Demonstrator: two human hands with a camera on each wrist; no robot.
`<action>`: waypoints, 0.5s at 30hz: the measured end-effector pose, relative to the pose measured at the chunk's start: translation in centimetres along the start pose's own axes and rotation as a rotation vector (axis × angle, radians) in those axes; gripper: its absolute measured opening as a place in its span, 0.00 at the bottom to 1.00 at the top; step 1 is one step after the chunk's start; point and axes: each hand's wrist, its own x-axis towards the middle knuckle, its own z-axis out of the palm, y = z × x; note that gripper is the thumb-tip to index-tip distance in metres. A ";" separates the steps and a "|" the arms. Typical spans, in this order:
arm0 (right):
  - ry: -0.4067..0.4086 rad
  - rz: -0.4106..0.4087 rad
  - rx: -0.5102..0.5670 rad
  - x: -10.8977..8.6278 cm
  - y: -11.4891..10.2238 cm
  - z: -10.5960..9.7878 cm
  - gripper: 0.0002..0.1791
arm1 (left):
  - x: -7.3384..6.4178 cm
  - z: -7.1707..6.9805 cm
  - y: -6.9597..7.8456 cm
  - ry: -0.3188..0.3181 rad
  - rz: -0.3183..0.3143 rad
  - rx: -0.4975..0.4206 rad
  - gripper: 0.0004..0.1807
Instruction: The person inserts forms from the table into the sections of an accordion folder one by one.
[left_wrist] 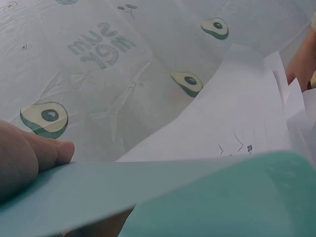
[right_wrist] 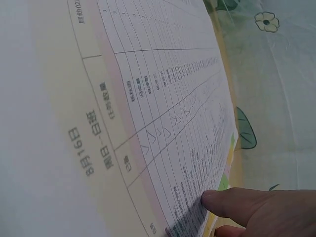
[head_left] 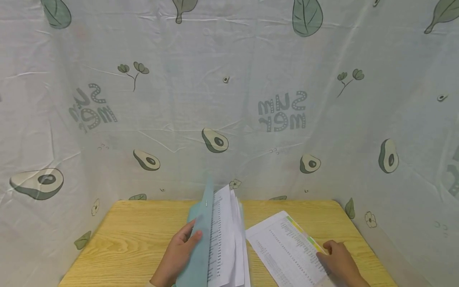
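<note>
A light teal folder (head_left: 193, 255) stands tilted and partly spread, with several printed sheets (head_left: 224, 239) inside it. On its left cover, my left hand (head_left: 181, 247) grips the edge between thumb and fingers; the left wrist view shows the thumb lying over the cover (left_wrist: 98, 182). To the right, my right hand (head_left: 338, 259) pinches the right edge of a printed sheet (head_left: 287, 251) with yellow and green strips. In the right wrist view the thumb (right_wrist: 237, 202) presses on this sheet, which carries table rows and handwritten ticks. The fingers beneath it are mostly hidden.
Both hands work over a wooden table (head_left: 132, 235). Behind it and on both sides hangs a pale curtain (head_left: 179, 99) printed with avocados, leaves and mirrored lettering.
</note>
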 end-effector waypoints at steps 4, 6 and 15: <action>-0.006 0.017 0.006 -0.1 -0.1 0.1 0.30 | 0.0 0.0 0.0 0.000 0.008 -0.001 0.35; -0.011 0.028 0.015 -0.2 -0.2 0.1 0.30 | -0.1 0.0 0.0 0.000 0.009 -0.003 0.35; -0.051 0.070 0.074 -0.7 -0.6 0.1 0.34 | -0.2 0.0 0.2 -0.002 0.007 0.006 0.35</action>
